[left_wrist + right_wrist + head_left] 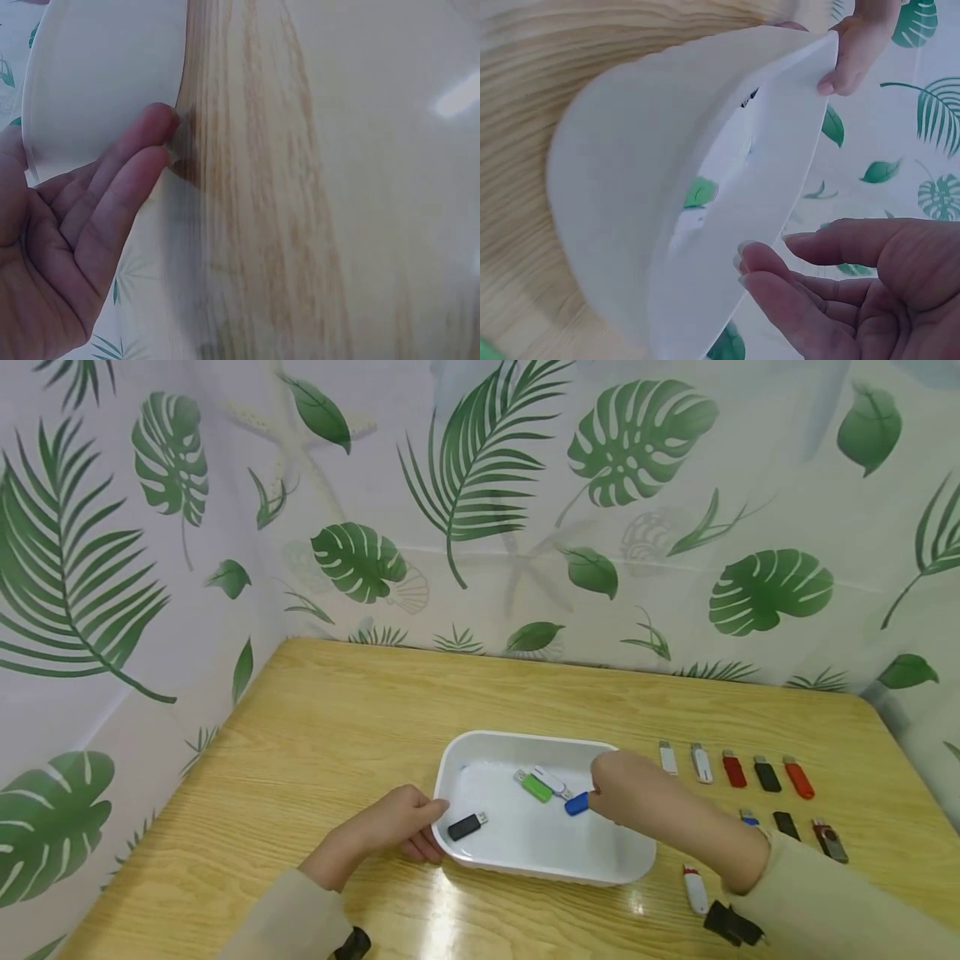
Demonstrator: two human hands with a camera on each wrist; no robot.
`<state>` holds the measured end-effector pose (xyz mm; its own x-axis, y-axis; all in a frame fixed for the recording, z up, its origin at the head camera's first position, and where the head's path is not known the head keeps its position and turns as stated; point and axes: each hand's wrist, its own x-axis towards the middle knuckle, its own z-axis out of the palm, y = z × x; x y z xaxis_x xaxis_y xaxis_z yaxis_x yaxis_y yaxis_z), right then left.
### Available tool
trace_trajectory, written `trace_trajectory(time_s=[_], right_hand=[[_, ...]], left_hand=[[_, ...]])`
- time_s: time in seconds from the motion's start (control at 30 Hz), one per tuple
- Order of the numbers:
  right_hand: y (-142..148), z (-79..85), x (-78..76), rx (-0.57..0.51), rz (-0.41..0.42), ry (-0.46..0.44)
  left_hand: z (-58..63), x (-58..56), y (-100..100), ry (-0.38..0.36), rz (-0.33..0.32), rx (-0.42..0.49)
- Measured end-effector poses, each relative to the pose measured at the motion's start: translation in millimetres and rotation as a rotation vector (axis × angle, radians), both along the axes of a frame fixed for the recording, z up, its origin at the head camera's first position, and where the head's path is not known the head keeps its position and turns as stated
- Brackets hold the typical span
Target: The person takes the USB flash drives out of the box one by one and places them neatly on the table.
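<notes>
A white plastic tray lies on the wooden table. At its left end my left hand grips the rim, thumb over the edge; the left wrist view shows its fingers against the outer wall. Over the tray's right end is my right hand. In the right wrist view that hand has a small gap between thumb and fingertips, with nothing seen held. Beside it in the tray lies a blue USB flash drive, one end hidden. Nearby are a green flash drive, a white one and a black one.
Right of the tray, several flash drives stand in rows on the table, among them a red one and an orange-red one. A white-and-red drive lies nearer, by the right sleeve. A leaf-printed cloth hangs behind the table.
</notes>
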<state>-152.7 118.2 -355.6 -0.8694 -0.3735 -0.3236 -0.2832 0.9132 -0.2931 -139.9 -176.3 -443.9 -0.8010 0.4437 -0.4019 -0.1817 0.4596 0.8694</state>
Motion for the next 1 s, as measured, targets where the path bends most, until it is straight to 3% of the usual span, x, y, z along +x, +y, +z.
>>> trace_trajectory(time_s=[0.2,0.47,1.0], right_hand=[[-32.8,1.4,-12.3,0.054,0.056,-0.007],[-55.4,0.8,-25.2,0.099,0.136,-0.03],[-80.0,-33.3,-49.0,0.25,0.156,-0.002]], left_hand=[[2.2,1.0,-2.0,0.013,0.001,-0.009],[2.1,0.0,-0.8,0.015,0.001,0.0],[-4.2,-1.6,-2.2,-0.003,-0.001,0.016]])
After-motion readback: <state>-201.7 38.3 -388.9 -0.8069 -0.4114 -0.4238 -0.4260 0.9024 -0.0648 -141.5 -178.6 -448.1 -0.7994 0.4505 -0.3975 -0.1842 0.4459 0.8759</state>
